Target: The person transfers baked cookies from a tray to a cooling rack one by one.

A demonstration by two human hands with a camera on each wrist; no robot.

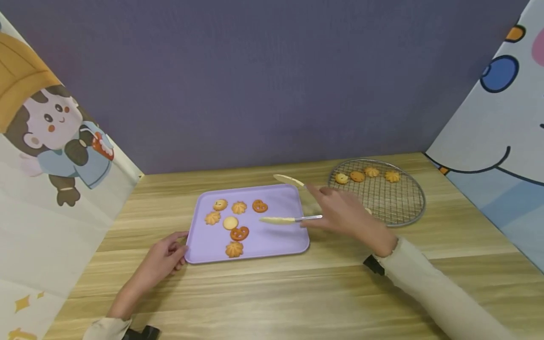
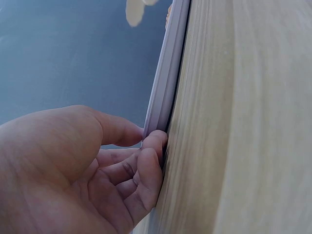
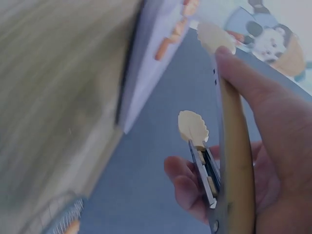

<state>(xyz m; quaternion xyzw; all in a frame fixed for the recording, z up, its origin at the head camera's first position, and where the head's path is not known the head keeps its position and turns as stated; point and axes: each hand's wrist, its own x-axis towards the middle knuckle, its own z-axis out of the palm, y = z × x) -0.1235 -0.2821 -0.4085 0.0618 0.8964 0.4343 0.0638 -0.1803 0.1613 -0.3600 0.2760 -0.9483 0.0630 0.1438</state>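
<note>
My right hand (image 1: 342,212) grips a pair of tongs (image 1: 278,220) with pale, scalloped tips. The tongs' arms are spread, with nothing between the tips, above the right part of a lilac tray (image 1: 272,243). At the tray's left front corner, my left hand (image 1: 159,259) pinches the rim between thumb and curled fingers, as the left wrist view shows. On the tray lie two pretzel-shaped cookies (image 1: 240,233), a plain round cookie (image 1: 230,223), a dotted round cookie (image 1: 220,204) and three flower-shaped cookies (image 1: 234,249).
A round wire rack (image 1: 391,202) stands right of the tray. Along its back lie several cookies (image 1: 357,176); a pale piece (image 1: 368,210) is partly hidden behind my right hand. A dark wall (image 1: 272,94) rises behind the wooden table (image 1: 272,297), with cartoon-printed panels at both sides.
</note>
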